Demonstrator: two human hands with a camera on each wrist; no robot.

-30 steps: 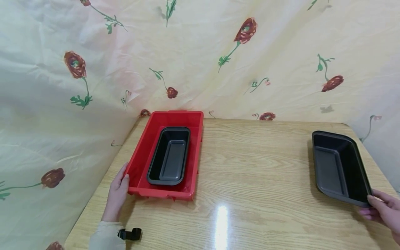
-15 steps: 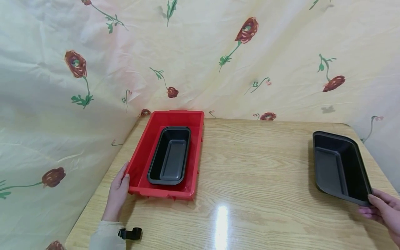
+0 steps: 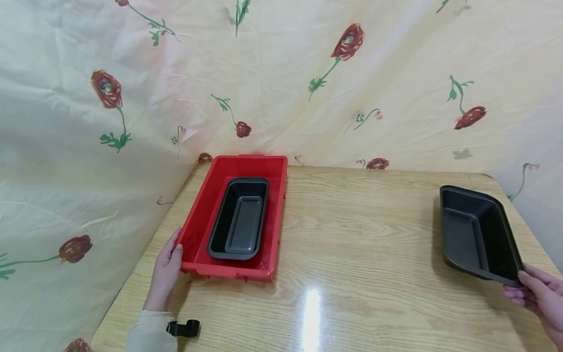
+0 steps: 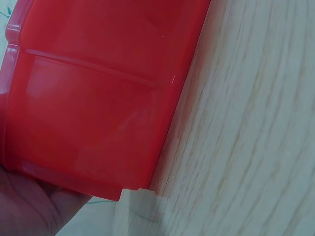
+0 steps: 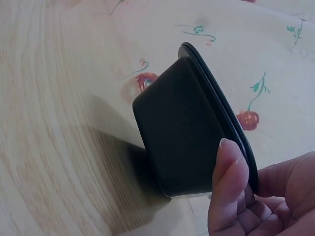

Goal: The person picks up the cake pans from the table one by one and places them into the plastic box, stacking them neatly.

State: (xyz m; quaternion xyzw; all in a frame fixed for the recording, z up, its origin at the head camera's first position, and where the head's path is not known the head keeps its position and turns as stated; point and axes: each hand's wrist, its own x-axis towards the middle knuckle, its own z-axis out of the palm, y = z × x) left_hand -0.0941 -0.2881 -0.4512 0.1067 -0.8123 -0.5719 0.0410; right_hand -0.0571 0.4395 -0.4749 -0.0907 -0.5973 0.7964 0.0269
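A red plastic tray (image 3: 189, 244) lies at the left of the table, with one dark loaf pan (image 3: 244, 225) inside it. My left hand (image 3: 166, 261) grips the tray's near left corner; the left wrist view shows the tray's red outer wall (image 4: 93, 113) with the hand (image 4: 29, 206) under its rim. At the right, my right hand (image 3: 538, 296) pinches the near right corner of a second dark loaf pan (image 3: 466, 234), thumb over the rim. That pan (image 5: 172, 128) is tilted in the right wrist view, casting a shadow on the wood, fingers (image 5: 229, 177) against its outer side.
The wooden table (image 3: 352, 234) stretches between the tray and the second pan. Flower-printed cloth (image 3: 272, 73) hangs behind the table and along its left side. A black strap piece (image 3: 184, 328) sticks out from the left wrist.
The near end of the right-hand loaf pan has risen slightly, with my right hand still on its corner. The left hand and the tray stay in place.
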